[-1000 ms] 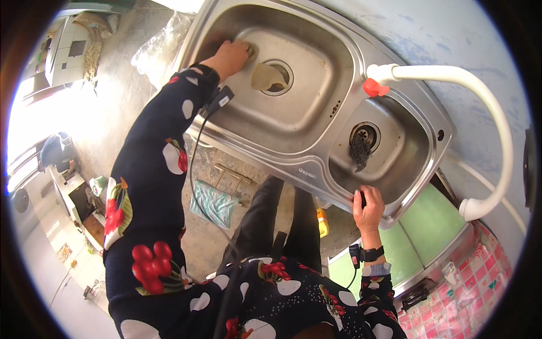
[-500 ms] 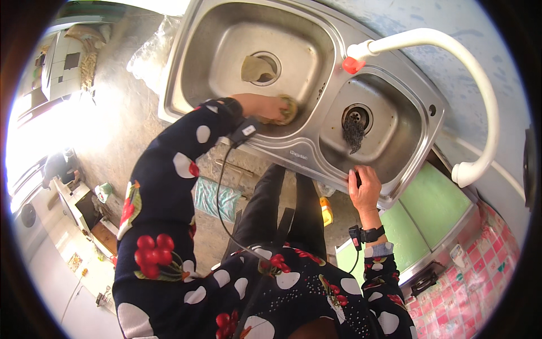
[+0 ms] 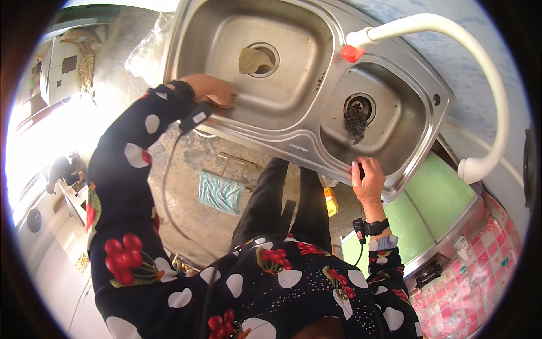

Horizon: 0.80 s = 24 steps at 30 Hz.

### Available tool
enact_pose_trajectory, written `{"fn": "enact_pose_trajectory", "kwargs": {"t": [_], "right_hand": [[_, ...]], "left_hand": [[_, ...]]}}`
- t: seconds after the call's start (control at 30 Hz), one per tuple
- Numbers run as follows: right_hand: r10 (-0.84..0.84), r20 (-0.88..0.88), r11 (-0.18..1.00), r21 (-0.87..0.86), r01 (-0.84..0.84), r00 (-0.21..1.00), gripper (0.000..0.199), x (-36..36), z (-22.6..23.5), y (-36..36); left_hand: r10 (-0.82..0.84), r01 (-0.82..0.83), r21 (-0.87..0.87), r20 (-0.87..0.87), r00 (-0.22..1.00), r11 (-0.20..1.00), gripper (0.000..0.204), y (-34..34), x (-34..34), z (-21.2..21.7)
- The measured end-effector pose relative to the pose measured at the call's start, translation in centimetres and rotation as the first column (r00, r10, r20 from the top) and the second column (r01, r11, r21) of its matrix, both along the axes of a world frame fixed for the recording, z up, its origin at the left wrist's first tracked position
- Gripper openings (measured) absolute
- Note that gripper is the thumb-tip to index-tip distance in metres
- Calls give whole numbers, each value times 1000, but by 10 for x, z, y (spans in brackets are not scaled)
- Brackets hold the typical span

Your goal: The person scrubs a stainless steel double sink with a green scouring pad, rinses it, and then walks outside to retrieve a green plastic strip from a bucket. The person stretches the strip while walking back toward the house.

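Note:
My left hand (image 3: 215,92) is closed and pressed down at the near left of the large basin (image 3: 293,85) of a double steel sink. The yellow-green scrubber it held a moment ago is hidden beneath its fingers. A limp tan piece (image 3: 253,61) partly covers that basin's drain. My right hand (image 3: 370,179) grips the sink's front rim (image 3: 333,169) beside the small basin, fingers bent over the edge. A dark grey mesh-like clump (image 3: 355,124) lies in the small basin, reaching over part of the drain.
A white curved spout (image 3: 480,62) with a red tip (image 3: 353,53) arches over the sink's right side. Green cabinet panels (image 3: 418,214) stand at the right. Below the sink are a teal-and-white cloth (image 3: 221,192) and a yellow container (image 3: 331,201). Cables run from both wrists.
My left hand has moved left along the near side of the large basin, and the scrubber is no longer visible. My right hand stays on the rim. The view has shifted slightly.

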State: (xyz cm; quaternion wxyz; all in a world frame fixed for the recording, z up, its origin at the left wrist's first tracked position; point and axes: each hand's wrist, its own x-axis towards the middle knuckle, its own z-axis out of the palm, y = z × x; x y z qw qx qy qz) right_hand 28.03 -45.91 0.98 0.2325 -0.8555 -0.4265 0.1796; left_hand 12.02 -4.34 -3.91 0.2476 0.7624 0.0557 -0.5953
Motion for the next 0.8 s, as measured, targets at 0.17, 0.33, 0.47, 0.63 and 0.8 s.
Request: {"fn": "enact_pose_trajectory", "kwargs": {"t": [0.17,0.33,0.47,0.63,0.8], "right_hand": [[6,18,1000,-16,-6,1000,17,1,1,2],[-16,-21,1000,-6,16,1000,16,0,1,4],[-8,-2,1000,-22,8,1000,15,-1,0,2],[-12,-25,1000,-23,11,1000,15,-1,-1,1],[-5,-13,1000,15,6,1000,16,-1,1,3]], "left_hand": [[302,-242,-346,133,944,907,36,-85,52,-37],[301,-172,-303,457,837,937,30,-91,49,-47],[279,-173,-220,754,595,960,23,-93,49,-58],[331,-123,-338,674,660,933,26,-95,55,-74],[103,-76,-262,90,991,962,30,-48,29,-31]]}}
